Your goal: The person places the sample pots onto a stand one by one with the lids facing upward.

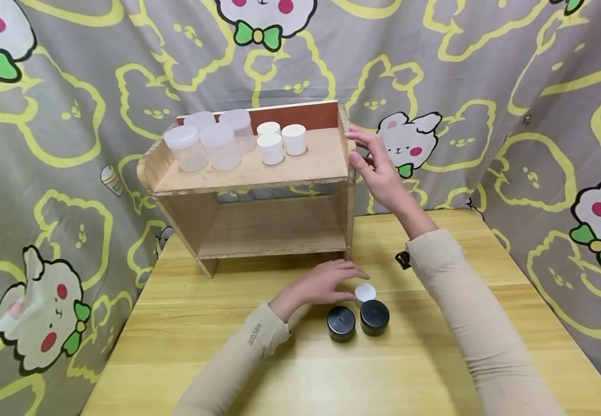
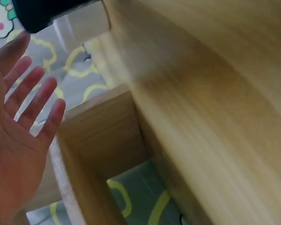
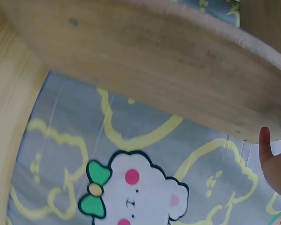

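A small two-tier wooden shelf (image 1: 274,225) stands on the table in the head view. My right hand (image 1: 381,170) touches the upper part of its right side panel with fingers extended; in the right wrist view its fingertips meet the panel's edge. My left hand (image 1: 323,283) hovers low in front of the shelf, fingers spread and holding nothing. Close to its fingertips is a small white-topped jar (image 1: 365,292). Two black-lidded jars, one on the left (image 1: 341,322) and one on the right (image 1: 374,316), stand just nearer. The left wrist view shows a black lid (image 2: 47,11) by the thumb.
On the top tier, several translucent tubs (image 1: 221,147) stand at the left and three small white jars (image 1: 294,140) right of them. A small black object (image 1: 403,260) lies by the right sleeve. Patterned curtains (image 1: 300,63) hang behind the wooden table (image 1: 175,346).
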`<state>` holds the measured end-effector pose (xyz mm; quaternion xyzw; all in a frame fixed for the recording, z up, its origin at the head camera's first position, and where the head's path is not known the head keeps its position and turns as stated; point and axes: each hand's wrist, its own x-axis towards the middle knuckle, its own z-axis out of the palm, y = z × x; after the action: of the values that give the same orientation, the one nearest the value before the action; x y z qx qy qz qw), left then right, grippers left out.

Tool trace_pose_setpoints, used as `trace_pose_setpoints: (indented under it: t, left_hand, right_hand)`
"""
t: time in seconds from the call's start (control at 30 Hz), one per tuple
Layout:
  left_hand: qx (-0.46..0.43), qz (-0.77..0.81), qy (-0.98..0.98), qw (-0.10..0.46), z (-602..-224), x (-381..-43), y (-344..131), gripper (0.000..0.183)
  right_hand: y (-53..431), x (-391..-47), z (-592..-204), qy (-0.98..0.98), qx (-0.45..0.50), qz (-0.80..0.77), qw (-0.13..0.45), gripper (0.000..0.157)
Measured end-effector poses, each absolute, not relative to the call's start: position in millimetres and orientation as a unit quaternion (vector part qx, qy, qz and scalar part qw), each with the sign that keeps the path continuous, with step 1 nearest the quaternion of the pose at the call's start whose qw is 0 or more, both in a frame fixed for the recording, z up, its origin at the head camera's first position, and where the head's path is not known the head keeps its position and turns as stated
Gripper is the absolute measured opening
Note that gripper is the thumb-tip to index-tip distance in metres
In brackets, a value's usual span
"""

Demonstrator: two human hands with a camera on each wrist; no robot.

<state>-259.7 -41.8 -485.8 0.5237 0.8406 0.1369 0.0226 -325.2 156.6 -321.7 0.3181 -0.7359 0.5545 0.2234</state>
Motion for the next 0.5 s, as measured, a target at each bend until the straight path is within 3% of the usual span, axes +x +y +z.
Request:
trace_pose_setpoints:
  t: [0.5]
  left_hand:
    - [0.523,0.099,0.844,0.061,-498.2,-257.6,-30.8,0.056]
  right_hand:
    - [175.8,-321.1,-301.5,-0.797,0.342,0.467,0.176,0.049]
